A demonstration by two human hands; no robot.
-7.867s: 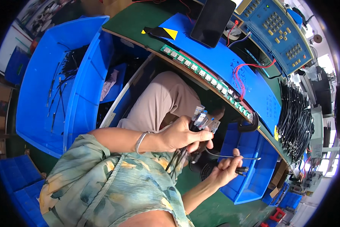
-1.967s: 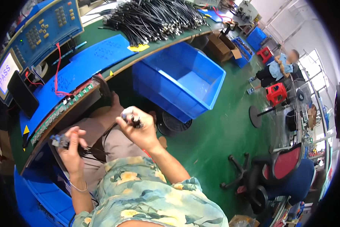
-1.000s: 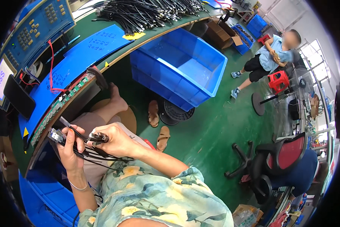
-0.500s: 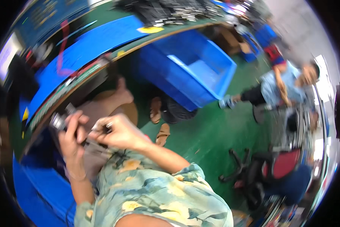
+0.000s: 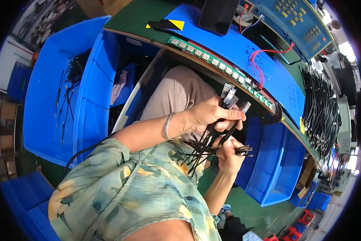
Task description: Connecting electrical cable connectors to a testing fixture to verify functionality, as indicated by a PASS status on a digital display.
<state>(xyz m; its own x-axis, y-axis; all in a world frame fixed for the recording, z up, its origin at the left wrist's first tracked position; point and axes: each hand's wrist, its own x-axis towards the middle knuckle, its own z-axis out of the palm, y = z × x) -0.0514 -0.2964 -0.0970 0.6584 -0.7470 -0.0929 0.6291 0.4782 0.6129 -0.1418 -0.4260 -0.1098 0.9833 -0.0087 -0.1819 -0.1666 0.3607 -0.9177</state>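
At your far left, a blue plastic crate (image 5: 41,116) holds loose black cables (image 5: 76,70). Your left hand (image 5: 209,114), a silver bangle (image 5: 167,126) on its wrist, has its fingers clamped on a bundle of black USB cables (image 5: 205,143), metal plugs (image 5: 230,95) upward, in front of your lap. Above it, a green circuit board (image 5: 205,56) lines the bench edge. Your right hand (image 5: 230,157), just below, has its fingers closed around black cable ends (image 5: 244,150). Further right are an open blue bin (image 5: 264,176) and a heap of black cables (image 5: 321,112) on the bench.
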